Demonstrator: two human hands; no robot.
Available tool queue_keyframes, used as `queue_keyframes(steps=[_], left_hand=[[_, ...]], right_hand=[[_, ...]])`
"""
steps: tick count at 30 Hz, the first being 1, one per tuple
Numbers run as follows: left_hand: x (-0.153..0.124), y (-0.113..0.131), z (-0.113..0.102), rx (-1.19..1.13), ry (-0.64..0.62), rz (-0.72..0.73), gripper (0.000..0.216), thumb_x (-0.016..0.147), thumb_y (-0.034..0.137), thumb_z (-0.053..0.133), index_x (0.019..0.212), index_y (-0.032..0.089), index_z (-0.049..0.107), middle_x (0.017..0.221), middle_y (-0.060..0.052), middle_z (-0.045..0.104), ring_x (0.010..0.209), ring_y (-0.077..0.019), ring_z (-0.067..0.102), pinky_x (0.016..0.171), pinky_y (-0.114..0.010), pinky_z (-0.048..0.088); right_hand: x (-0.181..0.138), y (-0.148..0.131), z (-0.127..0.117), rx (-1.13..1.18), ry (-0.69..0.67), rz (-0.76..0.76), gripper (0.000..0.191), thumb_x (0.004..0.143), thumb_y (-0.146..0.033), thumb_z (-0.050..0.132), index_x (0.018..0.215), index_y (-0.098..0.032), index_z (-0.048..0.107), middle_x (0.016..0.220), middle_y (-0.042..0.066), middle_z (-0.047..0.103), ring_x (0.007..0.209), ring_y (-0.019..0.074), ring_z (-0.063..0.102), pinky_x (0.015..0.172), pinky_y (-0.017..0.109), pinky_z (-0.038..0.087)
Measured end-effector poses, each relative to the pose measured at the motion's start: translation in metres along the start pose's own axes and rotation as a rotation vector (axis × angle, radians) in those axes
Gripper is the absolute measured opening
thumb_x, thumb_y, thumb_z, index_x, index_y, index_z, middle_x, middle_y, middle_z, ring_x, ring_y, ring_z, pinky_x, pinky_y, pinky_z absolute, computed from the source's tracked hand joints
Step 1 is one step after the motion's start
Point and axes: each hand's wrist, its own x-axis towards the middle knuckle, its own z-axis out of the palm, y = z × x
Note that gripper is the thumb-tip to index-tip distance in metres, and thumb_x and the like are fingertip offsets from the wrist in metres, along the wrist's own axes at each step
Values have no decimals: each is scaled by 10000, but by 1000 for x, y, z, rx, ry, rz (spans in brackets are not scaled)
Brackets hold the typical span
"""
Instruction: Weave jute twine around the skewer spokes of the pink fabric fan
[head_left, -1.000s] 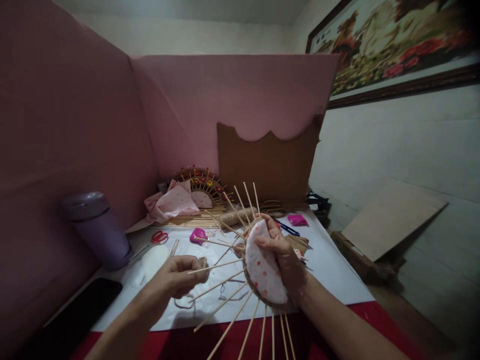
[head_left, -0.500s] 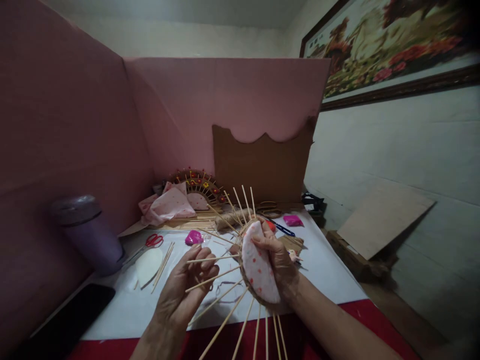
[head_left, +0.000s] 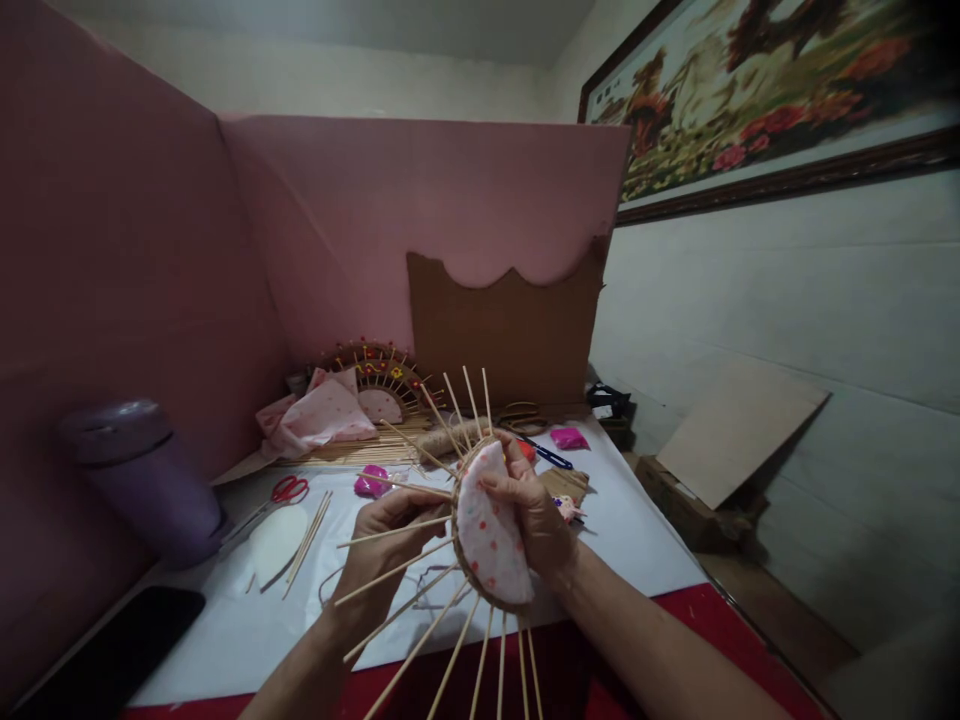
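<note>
My right hand (head_left: 529,510) grips a half-round fan piece (head_left: 486,528) covered in white cloth with red dots, held upright above the table. Several thin bamboo sticks (head_left: 420,590) fan out from its twine-wound rim to the left and downward. My left hand (head_left: 386,535) reaches in among the sticks at the left of the piece, fingers curled close to the rim; what they pinch is hidden behind the sticks.
White paper (head_left: 645,545) covers the table over a red cloth (head_left: 720,625). On it lie red scissors (head_left: 283,491), a white half-round cutout (head_left: 276,535), loose sticks (head_left: 307,540), pink packets (head_left: 568,438), pink cloth (head_left: 315,418), a finished fan (head_left: 379,375). A purple tumbler (head_left: 146,475) and dark phone (head_left: 112,655) stand left.
My left hand has moved right from the stick tips to the rim of the piece. The view has shifted, so everything sits slightly further left.
</note>
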Motion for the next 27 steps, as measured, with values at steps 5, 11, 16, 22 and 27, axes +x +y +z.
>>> queue_keyframes(steps=[5, 11, 16, 22, 27], left_hand=[[0, -9, -2, 18, 63, 1, 119, 577, 186, 754, 691, 175, 722, 696, -40, 693, 567, -115, 559, 519, -203, 422], [-6, -18, -8, 42, 134, -43, 166, 540, 203, 777, 689, 173, 713, 650, -28, 681, 498, -83, 484, 456, -183, 346], [-12, -18, -8, 116, 193, -74, 159, 581, 260, 754, 708, 173, 716, 596, -10, 649, 454, -70, 409, 439, -192, 305], [-11, -18, -9, 179, 97, 83, 137, 619, 238, 725, 751, 200, 740, 704, -28, 652, 642, -151, 541, 578, -238, 419], [-8, -21, -13, 295, 5, 191, 168, 682, 204, 675, 839, 213, 734, 789, -49, 650, 765, -208, 569, 674, -281, 443]], right_hand=[[2, 8, -2, -14, 34, -12, 465, 657, -129, 640, 1047, -285, 438, 797, -44, 582, 619, 111, 569, 584, 236, 468], [3, 13, -1, -40, 49, 10, 440, 652, -128, 659, 1002, -269, 433, 755, -47, 583, 614, 112, 576, 589, 235, 468], [2, 16, 0, -31, 65, -3, 426, 658, -127, 654, 1004, -265, 446, 765, -43, 586, 610, 112, 569, 582, 235, 471], [6, 19, -5, -12, 97, 21, 439, 634, -133, 678, 986, -263, 449, 740, -52, 581, 584, 113, 565, 568, 235, 468], [8, 20, -10, -46, 63, 40, 295, 666, -155, 661, 904, -212, 498, 725, -32, 586, 582, 108, 557, 561, 220, 456]])
